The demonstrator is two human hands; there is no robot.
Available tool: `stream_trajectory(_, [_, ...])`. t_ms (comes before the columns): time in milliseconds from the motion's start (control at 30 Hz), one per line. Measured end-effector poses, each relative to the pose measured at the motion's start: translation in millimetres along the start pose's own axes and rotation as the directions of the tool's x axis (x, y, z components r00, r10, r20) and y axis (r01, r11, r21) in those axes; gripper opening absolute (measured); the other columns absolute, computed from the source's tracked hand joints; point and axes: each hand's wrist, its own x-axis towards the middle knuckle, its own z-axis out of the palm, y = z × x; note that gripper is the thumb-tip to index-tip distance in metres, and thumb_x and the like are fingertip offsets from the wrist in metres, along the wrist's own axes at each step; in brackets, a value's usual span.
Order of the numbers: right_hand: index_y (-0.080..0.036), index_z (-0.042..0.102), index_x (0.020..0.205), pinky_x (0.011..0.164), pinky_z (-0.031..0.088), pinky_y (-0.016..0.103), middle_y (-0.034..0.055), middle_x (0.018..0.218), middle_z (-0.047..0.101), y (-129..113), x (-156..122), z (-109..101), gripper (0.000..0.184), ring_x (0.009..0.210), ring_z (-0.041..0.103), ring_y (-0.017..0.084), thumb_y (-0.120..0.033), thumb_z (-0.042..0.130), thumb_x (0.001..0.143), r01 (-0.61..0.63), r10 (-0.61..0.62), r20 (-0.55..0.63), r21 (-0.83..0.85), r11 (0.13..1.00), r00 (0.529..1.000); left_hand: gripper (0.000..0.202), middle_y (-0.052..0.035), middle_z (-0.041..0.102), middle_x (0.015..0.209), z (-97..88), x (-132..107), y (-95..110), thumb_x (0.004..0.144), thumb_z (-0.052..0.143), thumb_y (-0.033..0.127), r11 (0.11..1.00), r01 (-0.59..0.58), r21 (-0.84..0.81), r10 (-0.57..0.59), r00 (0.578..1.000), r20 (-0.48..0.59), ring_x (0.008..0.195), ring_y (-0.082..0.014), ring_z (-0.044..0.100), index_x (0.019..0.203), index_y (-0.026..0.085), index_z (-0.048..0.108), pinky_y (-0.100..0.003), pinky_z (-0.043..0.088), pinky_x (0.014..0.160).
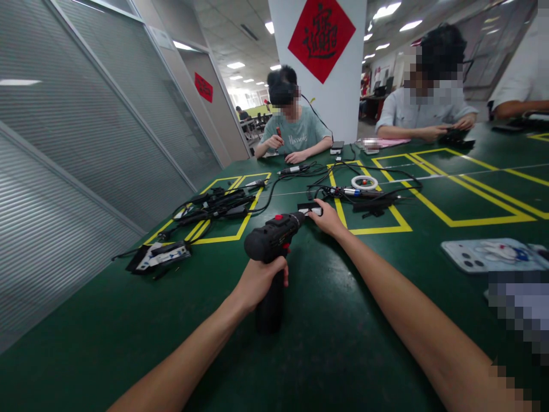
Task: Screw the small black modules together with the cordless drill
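My left hand [261,280] is wrapped round the handle of a black cordless drill [274,237] with red buttons. The drill points away from me, over the green table. Its chuck is close to a small black piece with a white face [309,209]. Whether the bit touches that piece, I cannot make out. My right hand [326,219] grips the piece by its right end, thumb and fingers closed on it at the table top.
Black cables and adapters [223,203] lie inside yellow tape on the left. Packets [158,256] sit nearer. On the right are a white ring [364,182], a tool with a cord [355,193] and a phone [493,256]. Co-workers [295,131] sit across the green table [343,343].
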Motion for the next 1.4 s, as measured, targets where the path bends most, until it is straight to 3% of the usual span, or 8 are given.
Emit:
stream_trajectory(300, [-0.017, 0.05, 0.13, 0.099, 0.039, 0.037, 0.0123, 0.128, 0.054, 2.0, 0.4, 1.2, 0.055, 0.116, 0.053, 0.024, -0.038, 0.059, 0.08, 0.007, -0.007, -0.006, -0.003, 1.0, 1.0, 0.021, -0.0048, 0.061, 0.057, -0.5, 0.7, 5.5, 0.072, 0.05, 0.027, 0.99, -0.032, 0.139, 0.032, 0.999, 0.0, 0.057, -0.0174, 0.057, 0.06, 0.014, 0.061, -0.028, 0.043, 0.059])
stream_trajectory(1400, [-0.017, 0.05, 0.129, 0.097, 0.041, 0.038, 0.0134, 0.125, 0.054, 7.3, 1.9, 5.4, 0.055, 0.113, 0.054, 0.026, -0.039, 0.06, 0.079, 0.016, -0.016, -0.016, 0.011, 1.0, 1.0, 0.022, -0.0051, 0.06, 0.057, 0.2, 5.4, 1.3, 0.075, 0.049, 0.028, 0.992, -0.014, 0.129, 0.013, 1.0, 0.005, 0.055, -0.0166, 0.055, 0.065, 0.012, 0.061, -0.029, 0.043, 0.058])
